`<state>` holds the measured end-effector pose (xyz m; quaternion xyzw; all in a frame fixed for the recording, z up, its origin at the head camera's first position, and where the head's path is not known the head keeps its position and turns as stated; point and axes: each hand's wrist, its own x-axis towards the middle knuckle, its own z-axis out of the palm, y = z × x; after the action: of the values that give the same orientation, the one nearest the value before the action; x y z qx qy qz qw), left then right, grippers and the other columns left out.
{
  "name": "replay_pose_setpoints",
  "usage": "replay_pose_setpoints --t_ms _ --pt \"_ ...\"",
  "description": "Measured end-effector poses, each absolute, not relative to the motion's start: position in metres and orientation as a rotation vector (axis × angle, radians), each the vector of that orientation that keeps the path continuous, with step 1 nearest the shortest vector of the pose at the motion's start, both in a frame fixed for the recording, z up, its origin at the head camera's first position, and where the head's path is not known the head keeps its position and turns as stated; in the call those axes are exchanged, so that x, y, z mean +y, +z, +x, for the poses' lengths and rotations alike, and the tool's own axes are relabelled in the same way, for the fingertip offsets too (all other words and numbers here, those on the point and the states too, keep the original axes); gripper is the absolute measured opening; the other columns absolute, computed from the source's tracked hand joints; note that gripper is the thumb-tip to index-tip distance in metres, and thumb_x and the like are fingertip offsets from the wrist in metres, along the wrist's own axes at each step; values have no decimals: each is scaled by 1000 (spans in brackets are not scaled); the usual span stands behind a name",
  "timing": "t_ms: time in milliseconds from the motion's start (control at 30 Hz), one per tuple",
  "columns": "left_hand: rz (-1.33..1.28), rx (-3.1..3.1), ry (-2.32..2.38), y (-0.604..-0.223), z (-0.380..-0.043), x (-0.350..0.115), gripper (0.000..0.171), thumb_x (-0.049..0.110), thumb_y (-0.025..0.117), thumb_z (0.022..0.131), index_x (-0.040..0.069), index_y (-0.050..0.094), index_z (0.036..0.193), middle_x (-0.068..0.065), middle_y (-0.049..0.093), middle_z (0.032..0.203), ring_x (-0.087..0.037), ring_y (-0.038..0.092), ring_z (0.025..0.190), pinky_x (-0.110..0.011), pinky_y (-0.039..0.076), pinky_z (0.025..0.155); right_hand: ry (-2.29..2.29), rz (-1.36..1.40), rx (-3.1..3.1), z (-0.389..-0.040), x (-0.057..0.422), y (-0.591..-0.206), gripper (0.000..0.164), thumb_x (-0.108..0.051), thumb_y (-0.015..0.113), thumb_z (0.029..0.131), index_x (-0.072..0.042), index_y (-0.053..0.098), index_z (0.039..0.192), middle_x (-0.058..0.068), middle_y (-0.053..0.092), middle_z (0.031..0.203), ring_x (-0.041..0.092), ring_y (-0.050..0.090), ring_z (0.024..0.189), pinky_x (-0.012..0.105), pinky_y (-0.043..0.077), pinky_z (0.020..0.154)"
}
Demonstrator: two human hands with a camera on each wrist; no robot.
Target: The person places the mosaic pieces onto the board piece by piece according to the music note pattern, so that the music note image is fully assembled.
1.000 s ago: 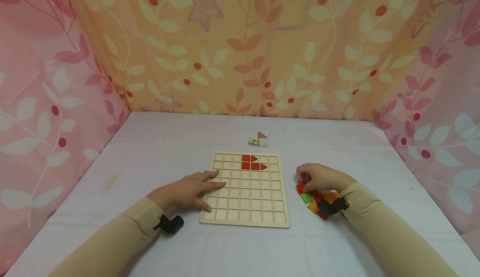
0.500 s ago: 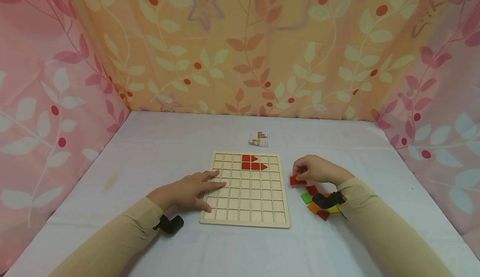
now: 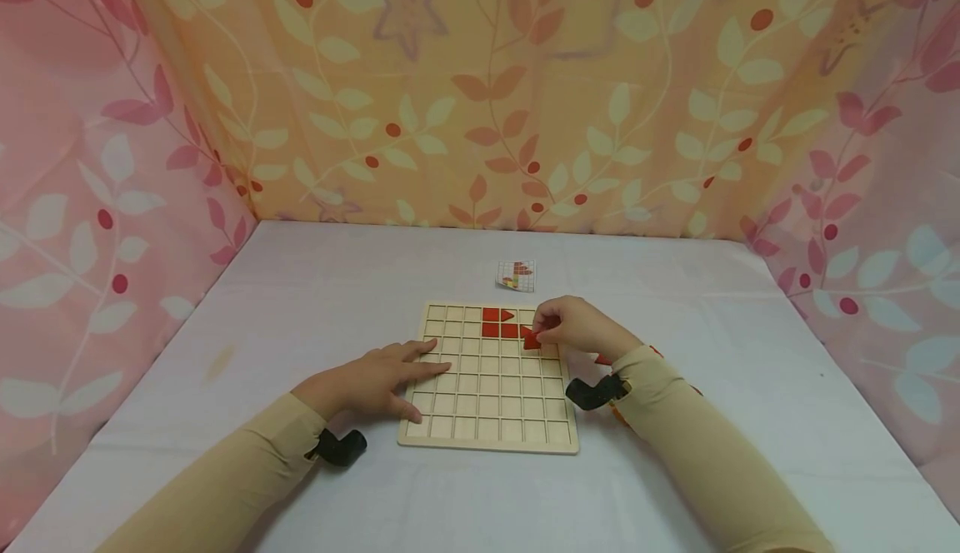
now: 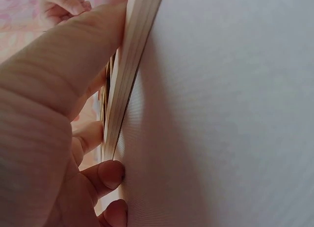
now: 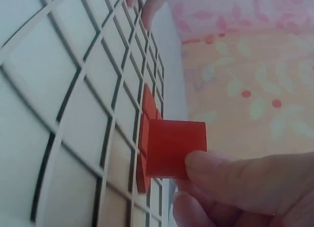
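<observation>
A wooden grid board (image 3: 480, 430) lies flat on the white-covered table. Near its far edge, red square and pointed tiles (image 3: 491, 330) sit in the cells in two rows. My left hand (image 3: 367, 382) rests on the board's left side with fingers spread; in the left wrist view its thumb (image 4: 73, 55) lies along the edge. Over the upper right of the grid, my right hand (image 3: 581, 324) pinches a red square tile (image 5: 171, 143) between thumb and fingers. That tile is held above the surface, close to the pointed end of the second row.
Beyond the board lies a small printed card (image 3: 516, 275) with a coloured grid pattern. Loose tiles lie right of the board, mostly hidden under the right forearm; a red tile (image 3: 602, 360) and an orange edge show. Floral cloth (image 3: 480, 95) walls the table's back and sides.
My right hand has picked a red square tile from the loose pile and carried it left, over the board. My left hand stays where it was.
</observation>
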<state>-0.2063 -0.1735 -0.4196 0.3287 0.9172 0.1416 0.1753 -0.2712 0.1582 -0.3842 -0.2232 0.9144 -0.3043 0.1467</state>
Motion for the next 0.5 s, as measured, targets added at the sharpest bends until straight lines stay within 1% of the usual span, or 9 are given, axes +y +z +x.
replay_pose_setpoints --t_ms 267,500 --pt "950 2598 406 -419 -206 -174 78 63 59 72 44 27 140 6 9 153 -29 15 137 -53 19 104 -994 -660 2605 -272 128 -386 7 -10 69 80 -10 63 77 -2 59 72 14 51 71 29 43 69" --pt "940 2595 405 -417 -205 -173 78 63 59 72 43 28 141 5 10 153 -30 16 136 -53 20 103 -993 -662 2607 -274 107 -394 9 -7 70 79 -10 62 78 -3 59 72 13 52 71 26 44 67"
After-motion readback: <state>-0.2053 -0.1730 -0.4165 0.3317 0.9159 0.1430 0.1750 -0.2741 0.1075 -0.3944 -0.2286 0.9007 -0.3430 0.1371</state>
